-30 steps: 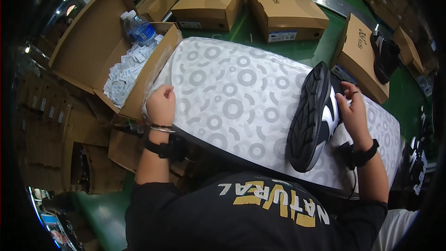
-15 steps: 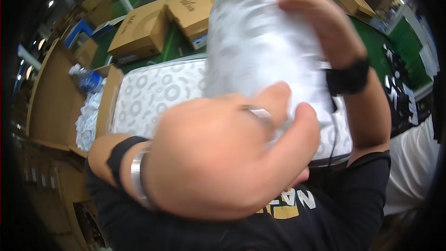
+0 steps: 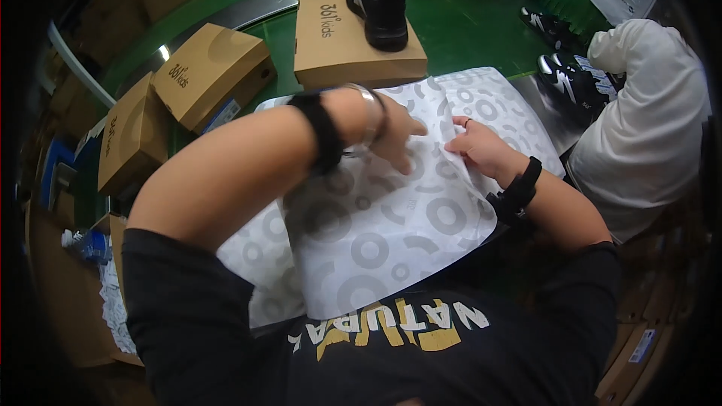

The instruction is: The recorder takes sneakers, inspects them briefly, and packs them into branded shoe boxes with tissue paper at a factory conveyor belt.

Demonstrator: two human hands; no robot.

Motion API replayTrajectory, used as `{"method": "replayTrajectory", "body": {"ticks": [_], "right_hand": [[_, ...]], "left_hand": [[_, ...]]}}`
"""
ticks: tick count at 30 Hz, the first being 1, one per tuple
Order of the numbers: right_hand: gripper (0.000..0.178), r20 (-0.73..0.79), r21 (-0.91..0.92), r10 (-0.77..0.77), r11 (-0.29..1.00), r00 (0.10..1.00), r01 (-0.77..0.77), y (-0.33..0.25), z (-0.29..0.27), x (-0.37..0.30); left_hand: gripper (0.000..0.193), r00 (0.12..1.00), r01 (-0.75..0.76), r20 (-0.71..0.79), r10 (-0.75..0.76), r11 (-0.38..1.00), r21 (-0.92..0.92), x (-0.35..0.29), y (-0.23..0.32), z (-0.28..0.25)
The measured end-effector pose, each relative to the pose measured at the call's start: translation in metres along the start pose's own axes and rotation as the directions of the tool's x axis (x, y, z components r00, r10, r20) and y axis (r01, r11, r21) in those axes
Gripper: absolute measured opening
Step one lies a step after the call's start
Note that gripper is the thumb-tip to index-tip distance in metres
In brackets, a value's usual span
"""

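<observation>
A large white sheet of wrapping paper (image 3: 368,248) with grey rings and dashes lies in front of me, its near edge curling down toward my shirt. Under it, more paper of the same print (image 3: 489,94) shows at the far right. My right hand (image 3: 481,152) pinches a raised edge of the sheet between thumb and fingers. Just left of it, my left hand (image 3: 392,139) is over the sheet with fingers apart and holds nothing. Part of that hand is hidden behind its wrist and bracelet.
Beyond the paper, a pair of black shoes (image 3: 380,13) rests on a brown shoebox (image 3: 323,53). Two more shoeboxes (image 3: 210,71) stand left. More black shoes (image 3: 571,83) lie right, beside a co-worker's white sleeve (image 3: 639,98). A bottle (image 3: 89,244) sits far left.
The paper that I held up, blurred, now lies spread out low. My hands have come down, the right one onto the sheet's edge. The view has swung, bringing the shoes on the box into sight.
</observation>
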State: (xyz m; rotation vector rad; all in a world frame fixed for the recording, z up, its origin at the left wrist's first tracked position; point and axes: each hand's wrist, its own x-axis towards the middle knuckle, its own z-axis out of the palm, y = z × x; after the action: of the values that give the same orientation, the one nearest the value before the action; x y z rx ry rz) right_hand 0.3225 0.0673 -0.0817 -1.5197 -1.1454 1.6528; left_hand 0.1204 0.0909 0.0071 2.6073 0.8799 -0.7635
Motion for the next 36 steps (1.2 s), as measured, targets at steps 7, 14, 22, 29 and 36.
{"method": "replayTrajectory", "body": {"ticks": [7, 14, 22, 29, 36], "right_hand": [[0.066, 0.026, -0.663, -0.656, 0.553, 0.754, 0.504, -0.116, 0.002, 0.065], [0.044, 0.196, -0.304, -0.733, 0.585, 0.651, 0.751, -0.136, 0.017, 0.186], [0.04, 0.312, 0.042, -0.539, 0.83, 0.782, 0.556, -0.173, -0.005, 0.008], [0.027, 0.525, -0.537, -0.65, 0.247, 0.549, 0.806, -0.094, 0.017, -0.084], [0.019, 0.685, -0.532, -0.595, -0.017, 0.419, 0.846, -0.021, 0.04, -0.113]], "left_hand": [[0.099, 0.984, 0.046, -0.162, -0.079, 0.979, -0.197, 0.093, 0.028, 0.019], [0.088, 0.986, 0.135, -0.088, -0.141, 0.988, -0.075, 0.097, 0.056, 0.022], [0.088, 0.978, 0.156, -0.127, -0.163, 0.986, -0.062, 0.086, 0.054, 0.018], [0.022, 0.729, -0.666, -0.259, 0.634, 0.743, -0.056, 0.018, 0.124, 0.019], [0.035, 0.6, -0.694, -0.551, 0.58, 0.72, 0.003, -0.085, 0.102, 0.006]]}}
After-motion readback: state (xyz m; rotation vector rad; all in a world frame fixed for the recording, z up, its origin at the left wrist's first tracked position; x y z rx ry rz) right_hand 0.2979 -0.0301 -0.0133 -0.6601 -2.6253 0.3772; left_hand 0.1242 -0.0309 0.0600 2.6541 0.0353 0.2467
